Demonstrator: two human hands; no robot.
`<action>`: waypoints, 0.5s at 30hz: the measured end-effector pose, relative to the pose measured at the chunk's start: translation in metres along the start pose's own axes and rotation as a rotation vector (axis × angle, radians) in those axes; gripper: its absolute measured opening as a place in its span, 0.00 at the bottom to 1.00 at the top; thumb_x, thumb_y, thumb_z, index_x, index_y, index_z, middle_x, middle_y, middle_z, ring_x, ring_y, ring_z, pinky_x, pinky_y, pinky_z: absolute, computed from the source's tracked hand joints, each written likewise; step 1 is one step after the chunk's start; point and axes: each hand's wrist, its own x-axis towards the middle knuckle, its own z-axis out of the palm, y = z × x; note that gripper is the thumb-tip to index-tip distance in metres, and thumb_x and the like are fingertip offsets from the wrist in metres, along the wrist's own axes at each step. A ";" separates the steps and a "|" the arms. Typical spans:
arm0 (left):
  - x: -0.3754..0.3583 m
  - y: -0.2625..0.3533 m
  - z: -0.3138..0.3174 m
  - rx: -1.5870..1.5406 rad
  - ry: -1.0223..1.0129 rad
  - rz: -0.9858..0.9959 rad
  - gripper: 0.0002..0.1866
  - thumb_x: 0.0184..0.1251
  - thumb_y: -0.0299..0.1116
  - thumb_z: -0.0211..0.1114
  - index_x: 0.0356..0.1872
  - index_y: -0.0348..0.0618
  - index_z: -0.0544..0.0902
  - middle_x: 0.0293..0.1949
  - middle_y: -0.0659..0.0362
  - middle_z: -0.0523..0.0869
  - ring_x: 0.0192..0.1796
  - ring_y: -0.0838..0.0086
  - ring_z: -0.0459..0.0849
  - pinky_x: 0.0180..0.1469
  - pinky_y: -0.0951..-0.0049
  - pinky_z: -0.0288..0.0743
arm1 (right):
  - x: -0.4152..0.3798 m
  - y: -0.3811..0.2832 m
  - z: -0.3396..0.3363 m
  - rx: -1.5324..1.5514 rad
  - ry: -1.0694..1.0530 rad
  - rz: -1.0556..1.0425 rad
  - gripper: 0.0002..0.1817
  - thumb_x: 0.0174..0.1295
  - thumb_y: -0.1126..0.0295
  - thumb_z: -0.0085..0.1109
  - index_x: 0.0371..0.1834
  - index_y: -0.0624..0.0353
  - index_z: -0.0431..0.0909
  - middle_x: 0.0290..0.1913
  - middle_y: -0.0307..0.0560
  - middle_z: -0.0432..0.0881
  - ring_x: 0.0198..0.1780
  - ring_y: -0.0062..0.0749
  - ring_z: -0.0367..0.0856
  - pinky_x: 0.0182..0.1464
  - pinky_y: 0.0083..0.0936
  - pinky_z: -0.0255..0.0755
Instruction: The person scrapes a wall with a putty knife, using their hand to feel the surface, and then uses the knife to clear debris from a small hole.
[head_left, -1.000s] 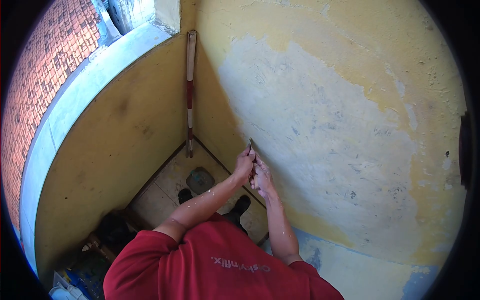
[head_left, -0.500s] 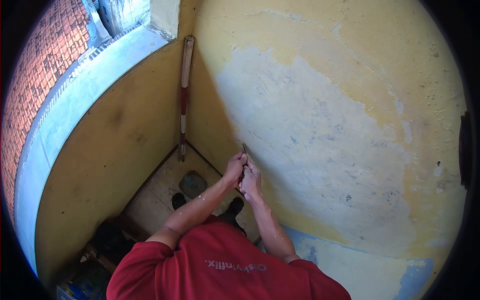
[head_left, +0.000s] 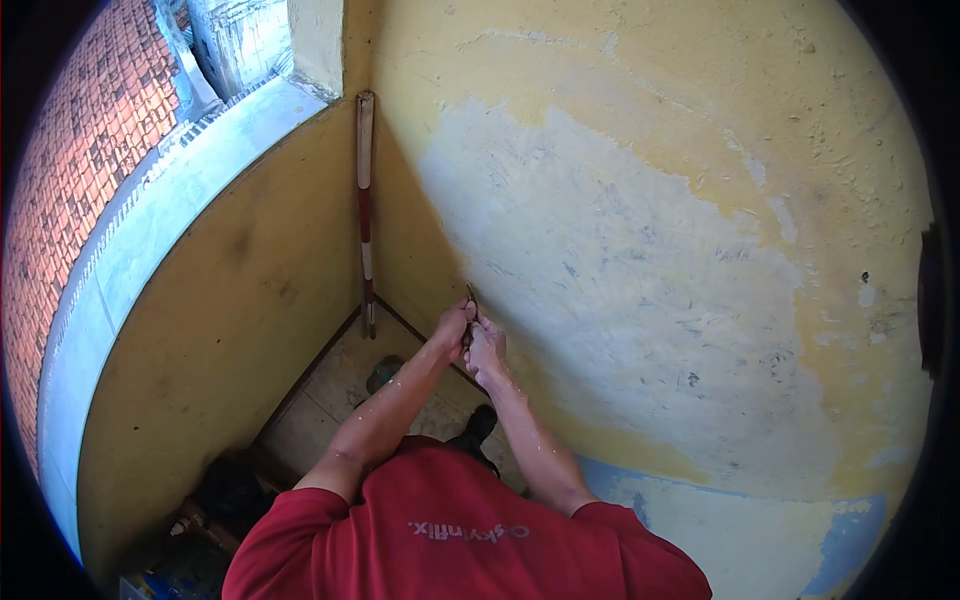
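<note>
My left hand [head_left: 453, 327] and my right hand [head_left: 487, 351] are close together in front of the wall, both closed around a scraper [head_left: 471, 293]. The scraper is seen nearly edge-on, and only its thin, brownish upper end shows above my fingers. Its lower part is hidden by the hands. The left hand pinches it near the upper end; the right grips just below and beside. White spatter dots both forearms. Beyond the hands, a large patch of whitish filler [head_left: 620, 280] covers the yellow wall [head_left: 850, 120], with dark scuffs across it.
A red-and-white pole [head_left: 366, 215] leans upright in the corner. Below, on the tiled floor [head_left: 318, 385], a greenish container [head_left: 383, 373] is partly hidden by my left arm. Dark clutter [head_left: 225, 490] lies at lower left. Past the low wall's light-blue ledge [head_left: 95, 300] is a tiled roof [head_left: 90, 130].
Both hands have shifted slightly left and down in view with the scraper still held. The view has turned a little, and my left forearm now covers more of the floor container.
</note>
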 end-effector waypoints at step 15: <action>-0.017 0.032 0.010 0.051 -0.004 -0.059 0.07 0.73 0.33 0.47 0.35 0.47 0.73 0.25 0.65 0.72 0.20 0.80 0.69 0.17 0.76 0.61 | 0.007 -0.006 0.000 0.037 -0.043 -0.009 0.18 0.71 0.68 0.40 0.62 0.49 0.72 0.17 0.31 0.65 0.10 0.15 0.59 0.09 0.16 0.51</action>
